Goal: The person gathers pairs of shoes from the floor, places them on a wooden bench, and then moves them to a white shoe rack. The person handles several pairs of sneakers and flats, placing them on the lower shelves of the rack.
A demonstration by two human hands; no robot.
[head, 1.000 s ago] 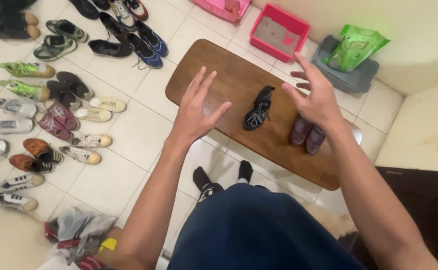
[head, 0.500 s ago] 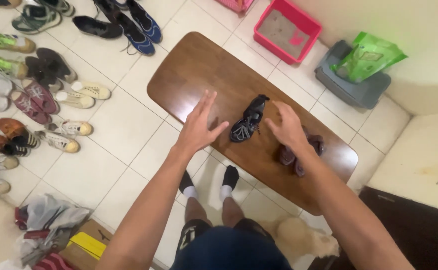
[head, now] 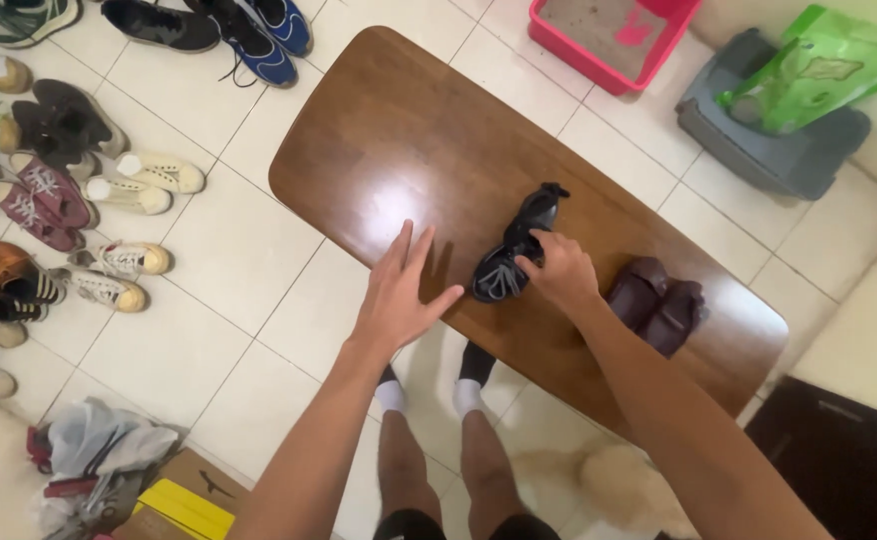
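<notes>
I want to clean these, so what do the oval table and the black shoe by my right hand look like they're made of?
Oval table: seemingly varnished wood, with brown grain and a glossy glare patch. Black shoe: probably soft fabric or mesh, matte, slumped, laced; the right hand touches it. Exact textile unclear.

The right hand (head: 559,275) covers part of the black shoe (head: 515,250), so the grip cannot be seen. The shoes on the floor (head: 19,180) are cut off at the left and top edges. The green bag (head: 824,65) and pink tray (head: 609,35) run off the top.
</notes>
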